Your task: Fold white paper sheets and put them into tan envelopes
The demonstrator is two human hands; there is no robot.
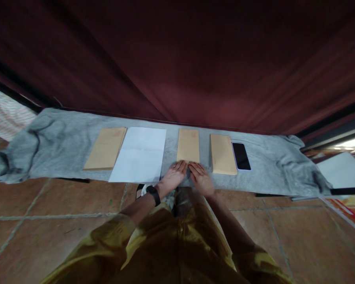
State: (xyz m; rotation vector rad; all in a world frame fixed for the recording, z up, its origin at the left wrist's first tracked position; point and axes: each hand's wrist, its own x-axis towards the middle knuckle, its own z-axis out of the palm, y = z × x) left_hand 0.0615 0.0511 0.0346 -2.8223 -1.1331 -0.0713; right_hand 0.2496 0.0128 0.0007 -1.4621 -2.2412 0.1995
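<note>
A tan paper envelope lies lengthwise in front of me on a grey cloth. My left hand rests flat on its near end, fingers stretched forward. Beside it, my right hand presses the same end with its fingers out flat. The fingertips of both hands almost meet, and they cover the envelope's near edge. To the left is a stack of white paper sheets, partly over a pile of tan envelopes. On the right lies another pile of tan envelopes.
A smartphone with a dark screen lies right of the right-hand pile. The grey cloth covers a long narrow surface. Behind it hangs a dark red curtain. Tiled floor shows below. A white board stands at far right.
</note>
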